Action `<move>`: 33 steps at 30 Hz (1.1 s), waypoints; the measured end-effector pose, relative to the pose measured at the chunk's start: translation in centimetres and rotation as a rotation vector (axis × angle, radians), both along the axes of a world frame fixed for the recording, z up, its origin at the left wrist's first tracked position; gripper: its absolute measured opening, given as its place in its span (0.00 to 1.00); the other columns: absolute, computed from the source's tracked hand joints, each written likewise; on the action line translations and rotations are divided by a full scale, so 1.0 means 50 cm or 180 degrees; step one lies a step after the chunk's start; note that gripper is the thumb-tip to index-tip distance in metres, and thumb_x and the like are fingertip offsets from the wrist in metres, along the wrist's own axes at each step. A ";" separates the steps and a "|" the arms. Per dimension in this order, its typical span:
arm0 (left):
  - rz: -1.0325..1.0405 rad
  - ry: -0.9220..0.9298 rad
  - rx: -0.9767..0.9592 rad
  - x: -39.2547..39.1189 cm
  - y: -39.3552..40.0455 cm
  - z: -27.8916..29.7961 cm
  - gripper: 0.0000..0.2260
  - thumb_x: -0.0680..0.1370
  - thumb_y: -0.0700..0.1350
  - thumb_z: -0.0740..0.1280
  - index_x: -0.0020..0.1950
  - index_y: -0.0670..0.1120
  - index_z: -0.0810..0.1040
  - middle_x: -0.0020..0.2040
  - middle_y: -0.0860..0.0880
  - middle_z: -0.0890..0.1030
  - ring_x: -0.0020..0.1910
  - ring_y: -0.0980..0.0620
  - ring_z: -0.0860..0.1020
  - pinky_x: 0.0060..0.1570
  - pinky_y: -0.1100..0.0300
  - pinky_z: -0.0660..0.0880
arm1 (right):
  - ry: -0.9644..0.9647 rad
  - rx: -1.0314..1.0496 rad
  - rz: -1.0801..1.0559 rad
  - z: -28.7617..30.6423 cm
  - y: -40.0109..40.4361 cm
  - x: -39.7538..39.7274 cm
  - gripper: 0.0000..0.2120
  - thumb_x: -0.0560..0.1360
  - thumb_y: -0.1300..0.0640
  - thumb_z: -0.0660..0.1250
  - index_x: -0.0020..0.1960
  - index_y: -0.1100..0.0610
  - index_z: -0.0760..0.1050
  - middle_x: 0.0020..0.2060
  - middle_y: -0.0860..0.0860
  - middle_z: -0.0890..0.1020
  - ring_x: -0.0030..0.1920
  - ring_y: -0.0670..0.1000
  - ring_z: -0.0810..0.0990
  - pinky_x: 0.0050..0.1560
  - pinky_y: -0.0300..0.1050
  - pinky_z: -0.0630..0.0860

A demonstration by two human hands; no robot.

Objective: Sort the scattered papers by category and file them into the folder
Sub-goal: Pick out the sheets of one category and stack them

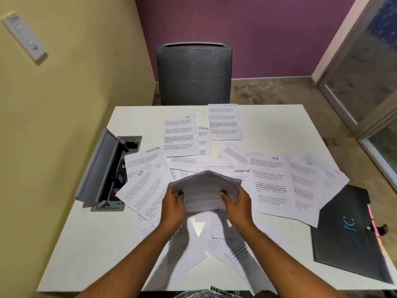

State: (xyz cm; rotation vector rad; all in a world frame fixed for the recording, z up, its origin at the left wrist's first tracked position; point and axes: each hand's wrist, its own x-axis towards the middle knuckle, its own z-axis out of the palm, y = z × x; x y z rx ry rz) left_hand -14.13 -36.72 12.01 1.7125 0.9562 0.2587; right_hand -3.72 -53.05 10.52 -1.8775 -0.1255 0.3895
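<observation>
A small stack of papers point(206, 191) is held up off the table point(279, 125) by both hands, right in the middle of the mess. The left hand point(173, 206) is curled round the stack's left edge, thumb on top and fingers tucked underneath. The right hand point(237, 204) is wrapped round the right edge the same way, thumb pressed on the top sheet. So both are closed on the stack, nothing loose about it. The stack is bowed upward in the middle, kind of tent-shaped, and a handwritten heading can be made out on the top sheet but it's too blurred to read.

The rest of the papers are spread flat all over the white, smooth, matte table, overlapping each other at all angles. They're thin white printed sheets with handwritten labels in the corners: an HR sheet point(181, 135), a SPORTS sheet point(225, 122) at the far edge, another HR sheet point(270, 181) to the right, and one marked ADMIN mostly buried.

The folder point(350, 233) is found lying closed at the right edge of the table, well apart from the hands. It's dark, flat and slightly glossy, with a pale blue logo and a pink strip along its right side.

A grey hinged cable box point(107, 171) is set into the table on the left, lid propped open. A grey ribbed chair point(194, 74) is parked at the far side.
</observation>
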 end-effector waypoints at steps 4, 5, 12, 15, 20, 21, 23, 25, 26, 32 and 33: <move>-0.0179 0.0183 -0.0145 0.001 -0.001 -0.011 0.18 0.83 0.42 0.61 0.73 0.49 0.64 0.65 0.49 0.75 0.65 0.47 0.73 0.59 0.54 0.72 | 0.0219 -0.0333 -0.0154 -0.008 0.001 0.003 0.15 0.77 0.56 0.74 0.60 0.61 0.80 0.48 0.51 0.84 0.53 0.55 0.83 0.50 0.43 0.78; -0.0134 0.0173 -0.0142 0.002 0.000 -0.012 0.18 0.82 0.42 0.63 0.71 0.49 0.64 0.66 0.49 0.74 0.66 0.47 0.73 0.59 0.54 0.72 | 0.0230 -0.0405 -0.0263 -0.004 0.002 0.010 0.12 0.77 0.54 0.73 0.57 0.61 0.80 0.46 0.52 0.84 0.51 0.57 0.84 0.46 0.44 0.79; 0.0908 0.0366 -0.1019 -0.008 0.031 -0.007 0.33 0.76 0.50 0.73 0.75 0.46 0.59 0.72 0.45 0.68 0.70 0.40 0.70 0.65 0.47 0.69 | 0.1942 0.1116 -0.1200 0.023 0.000 0.070 0.37 0.71 0.56 0.80 0.72 0.66 0.66 0.60 0.63 0.79 0.52 0.57 0.80 0.52 0.52 0.79; 0.0715 -0.0064 -0.1769 -0.003 0.042 -0.009 0.24 0.76 0.54 0.72 0.67 0.47 0.69 0.64 0.51 0.76 0.64 0.45 0.76 0.64 0.48 0.72 | 0.2623 0.1702 -0.1180 0.018 0.004 0.065 0.43 0.64 0.58 0.84 0.73 0.66 0.67 0.60 0.68 0.81 0.56 0.64 0.84 0.57 0.68 0.79; 0.0973 -0.0695 -0.1653 0.009 0.056 0.011 0.12 0.81 0.37 0.65 0.65 0.44 0.75 0.59 0.46 0.82 0.54 0.49 0.81 0.46 0.60 0.78 | 0.2675 0.1888 -0.0669 0.031 0.002 0.034 0.18 0.75 0.67 0.73 0.64 0.67 0.76 0.55 0.66 0.84 0.55 0.63 0.85 0.57 0.63 0.81; 0.0938 -0.0688 -0.1466 0.008 0.060 0.020 0.13 0.81 0.36 0.64 0.66 0.44 0.74 0.59 0.47 0.81 0.55 0.49 0.80 0.46 0.62 0.77 | 0.2602 0.1932 -0.0665 0.029 -0.002 0.039 0.18 0.73 0.68 0.73 0.63 0.66 0.77 0.54 0.64 0.85 0.56 0.63 0.85 0.58 0.62 0.81; 0.0806 -0.0675 -0.1067 0.003 0.077 0.026 0.15 0.82 0.37 0.63 0.68 0.44 0.73 0.60 0.47 0.80 0.58 0.48 0.79 0.52 0.59 0.76 | 0.2407 0.1985 -0.0761 0.032 -0.016 0.060 0.21 0.69 0.68 0.75 0.61 0.63 0.79 0.54 0.62 0.85 0.56 0.61 0.84 0.61 0.60 0.80; 0.0738 -0.0611 -0.0699 -0.006 0.098 0.024 0.16 0.82 0.38 0.64 0.70 0.44 0.72 0.61 0.47 0.80 0.61 0.46 0.78 0.58 0.54 0.74 | 0.2089 0.1971 -0.0719 0.040 -0.038 0.090 0.21 0.67 0.66 0.76 0.60 0.62 0.79 0.53 0.61 0.86 0.52 0.58 0.86 0.53 0.54 0.84; 0.0701 -0.0553 -0.0532 -0.010 0.108 0.025 0.16 0.82 0.40 0.65 0.70 0.44 0.72 0.61 0.46 0.80 0.61 0.45 0.78 0.58 0.52 0.74 | 0.1795 0.1803 -0.0576 0.045 -0.049 0.105 0.19 0.68 0.66 0.75 0.59 0.60 0.80 0.51 0.60 0.87 0.49 0.57 0.87 0.46 0.49 0.84; 0.0479 -0.0442 0.0093 -0.012 0.117 0.007 0.19 0.80 0.47 0.68 0.70 0.44 0.72 0.64 0.45 0.79 0.64 0.43 0.77 0.65 0.42 0.73 | 0.0368 0.0320 0.0255 0.064 -0.051 0.136 0.13 0.71 0.63 0.79 0.53 0.56 0.81 0.43 0.52 0.87 0.43 0.51 0.86 0.40 0.41 0.79; 0.0483 -0.0410 0.0098 -0.011 0.113 -0.007 0.21 0.79 0.49 0.68 0.71 0.45 0.71 0.66 0.45 0.78 0.65 0.43 0.76 0.66 0.40 0.72 | 0.0212 0.0220 0.0187 0.065 -0.046 0.128 0.12 0.71 0.61 0.79 0.53 0.56 0.81 0.41 0.50 0.86 0.41 0.46 0.85 0.37 0.36 0.78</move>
